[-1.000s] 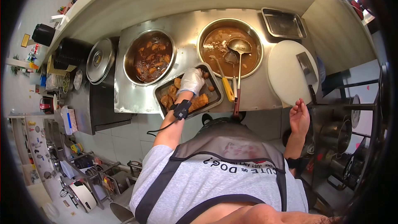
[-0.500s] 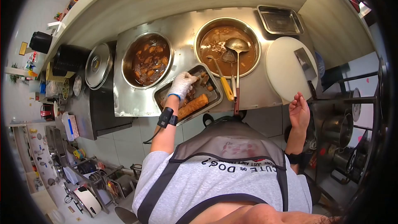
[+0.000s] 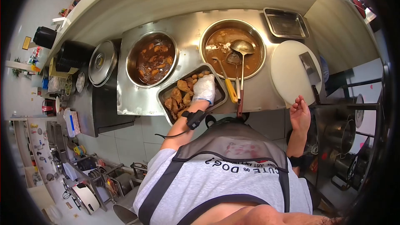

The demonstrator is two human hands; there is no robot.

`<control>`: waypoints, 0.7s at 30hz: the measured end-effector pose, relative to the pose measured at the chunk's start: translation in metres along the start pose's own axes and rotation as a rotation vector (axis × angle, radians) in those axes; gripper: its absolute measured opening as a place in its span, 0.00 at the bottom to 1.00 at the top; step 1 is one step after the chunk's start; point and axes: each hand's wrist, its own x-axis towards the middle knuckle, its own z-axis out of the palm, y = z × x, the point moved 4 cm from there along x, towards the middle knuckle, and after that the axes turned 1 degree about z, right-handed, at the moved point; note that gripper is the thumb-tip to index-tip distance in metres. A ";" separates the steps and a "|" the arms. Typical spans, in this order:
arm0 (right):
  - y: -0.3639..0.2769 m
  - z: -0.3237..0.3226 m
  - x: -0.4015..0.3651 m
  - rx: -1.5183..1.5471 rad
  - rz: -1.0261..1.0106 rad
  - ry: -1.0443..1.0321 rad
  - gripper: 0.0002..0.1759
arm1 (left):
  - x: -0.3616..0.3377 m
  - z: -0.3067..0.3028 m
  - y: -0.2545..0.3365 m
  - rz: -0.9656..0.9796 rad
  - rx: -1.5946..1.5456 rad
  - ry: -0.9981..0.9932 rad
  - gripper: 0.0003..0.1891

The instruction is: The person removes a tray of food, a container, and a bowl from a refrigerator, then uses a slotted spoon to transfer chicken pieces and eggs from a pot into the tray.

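Where the left hand (image 3: 204, 89) reaches, food (image 3: 177, 96) lies alongside

This is a working kitchen, seemingly a commercial one: a stainless-steel tabletop (image 3: 187, 37) bears two big round metal pots of brown, saucy food (image 3: 152, 60) (image 3: 223, 37), a round white chopping board (image 3: 285, 71) and a broad-bladed metal cleaver (image 3: 308, 66); a dark metal rack (image 3: 350, 106) holds cookware (image 3: 339, 136).

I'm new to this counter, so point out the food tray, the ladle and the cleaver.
Food tray (image 3: 220, 92): head view, on its bare inside.
Ladle (image 3: 243, 47): head view, on its bowl.
Cleaver (image 3: 309, 68): head view, on its blade.
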 end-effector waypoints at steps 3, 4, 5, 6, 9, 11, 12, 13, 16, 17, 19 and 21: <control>-0.005 -0.002 -0.001 0.006 -0.007 0.015 0.12 | 0.001 -0.014 -0.012 0.048 -0.034 -0.044 0.11; -0.006 -0.003 -0.002 0.011 -0.014 0.040 0.12 | 0.002 -0.019 -0.020 0.063 -0.021 -0.044 0.11; -0.007 -0.007 -0.002 0.016 -0.017 0.047 0.12 | 0.003 -0.019 -0.033 0.026 -0.211 -0.088 0.16; -0.009 -0.011 -0.001 0.015 -0.022 0.030 0.12 | 0.004 -0.027 -0.039 -0.005 -0.366 -0.145 0.19; -0.021 -0.026 -0.002 0.023 -0.062 0.062 0.11 | -0.002 -0.052 -0.046 -0.345 -1.149 -0.379 0.14; -0.028 -0.041 -0.003 0.029 -0.069 0.111 0.11 | 0.010 -0.083 -0.024 -0.319 -1.435 -0.418 0.12; -0.033 -0.048 -0.003 0.036 -0.093 0.120 0.11 | 0.017 -0.097 -0.005 -0.305 -1.565 -0.421 0.12; -0.036 -0.056 -0.004 0.042 -0.094 0.160 0.12 | 0.029 -0.111 0.024 -0.201 -1.572 -0.418 0.11; -0.046 -0.082 -0.001 0.049 -0.107 0.204 0.12 | 0.074 -0.130 0.118 0.002 -1.647 -0.479 0.10; -0.049 -0.091 0.001 0.083 -0.098 0.218 0.12 | 0.097 -0.121 0.147 0.105 -1.644 -0.534 0.08; -0.059 -0.105 0.003 0.115 -0.105 0.218 0.11 | 0.151 -0.092 0.198 0.193 -1.574 -0.593 0.06; -0.067 -0.125 0.001 0.169 -0.098 0.271 0.11 | 0.192 -0.071 0.245 0.157 -1.427 -0.595 0.05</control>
